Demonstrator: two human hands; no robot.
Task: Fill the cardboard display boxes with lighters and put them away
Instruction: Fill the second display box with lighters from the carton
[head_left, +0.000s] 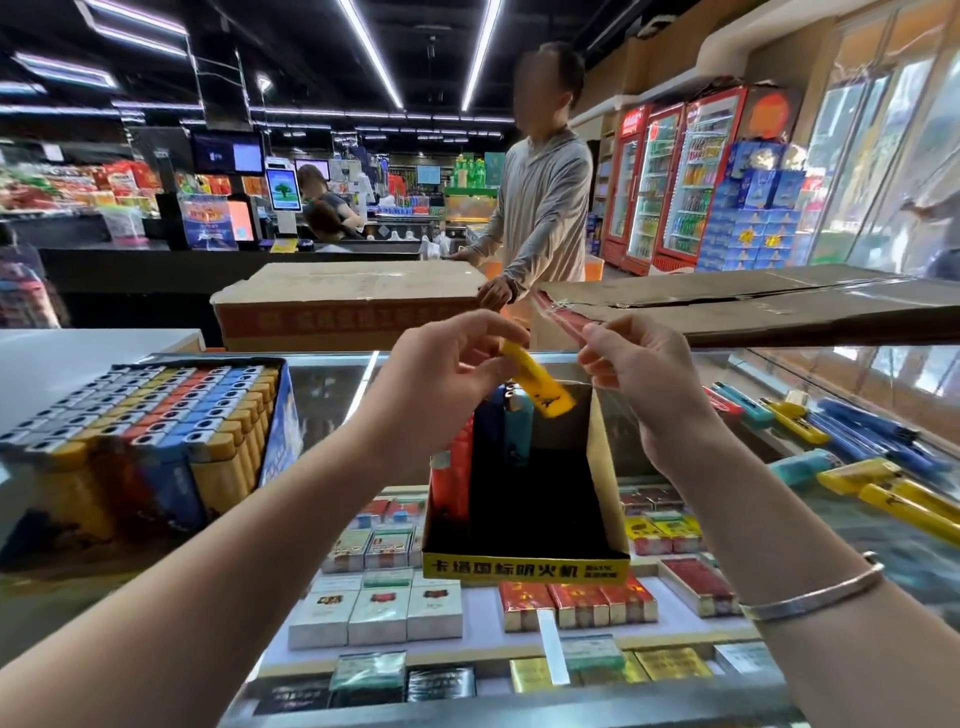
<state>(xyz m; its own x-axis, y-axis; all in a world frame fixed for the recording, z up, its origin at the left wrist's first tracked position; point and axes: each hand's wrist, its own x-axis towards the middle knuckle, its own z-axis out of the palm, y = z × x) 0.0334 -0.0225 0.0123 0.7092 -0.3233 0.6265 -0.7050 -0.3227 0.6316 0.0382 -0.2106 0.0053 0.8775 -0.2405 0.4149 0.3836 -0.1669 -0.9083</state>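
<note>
Both forearms are bare, sleeveless in view, with a thin silver bangle (810, 593) circling the right wrist

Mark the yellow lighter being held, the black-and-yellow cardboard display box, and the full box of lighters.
Yellow plastic lighter (540, 382), head view, mid-body.
Black-and-yellow cardboard display box (524, 570), head view, yellow front panel.
Full blue box of lighters (283, 415), head view, right side wall.

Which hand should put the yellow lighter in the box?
Left, probably. The left hand already pinches the yellow lighter, tilted right above the box. The right hand is busy pinching clear plastic wrap.
</note>
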